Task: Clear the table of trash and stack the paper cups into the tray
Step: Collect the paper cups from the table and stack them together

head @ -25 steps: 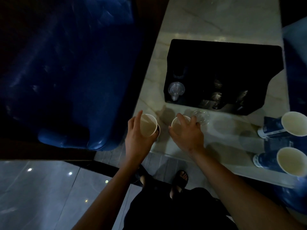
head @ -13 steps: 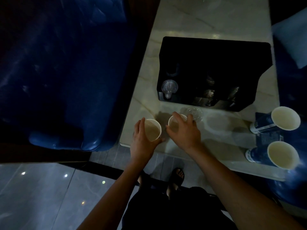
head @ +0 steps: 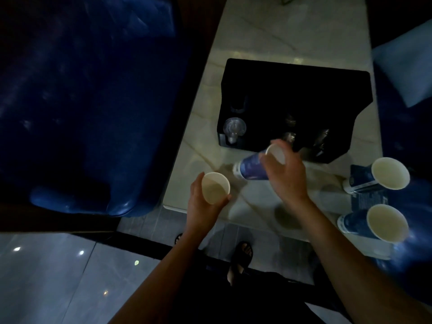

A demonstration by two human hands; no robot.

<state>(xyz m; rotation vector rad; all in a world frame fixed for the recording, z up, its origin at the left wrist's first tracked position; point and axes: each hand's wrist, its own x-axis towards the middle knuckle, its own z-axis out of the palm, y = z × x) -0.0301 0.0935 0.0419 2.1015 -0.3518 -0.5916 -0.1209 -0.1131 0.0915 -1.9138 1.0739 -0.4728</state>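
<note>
My left hand (head: pixel 203 206) grips a blue paper cup (head: pixel 215 187) by its side at the table's near left corner, mouth up towards me. My right hand (head: pixel 286 177) holds a second blue paper cup (head: pixel 253 168), lifted and tilted on its side with its base pointing left. It hangs just in front of the black tray (head: pixel 292 90), which stands on the pale marble table (head: pixel 280 31). Two more blue paper cups (head: pixel 383 176) (head: pixel 376 222) stand at the right edge of the table.
Clear upturned glasses (head: pixel 234 129) sit in the tray's front compartments. A blue upholstered seat (head: pixel 81 101) fills the left, another blue seat with a cushion (head: pixel 404 73) the right. My sandalled feet (head: pixel 243 253) stand on the tiled floor below the table's near edge.
My right hand has lifted its cup off the table and tipped it sideways, moving right towards the tray. The left hand still holds its cup, drawn slightly towards me.
</note>
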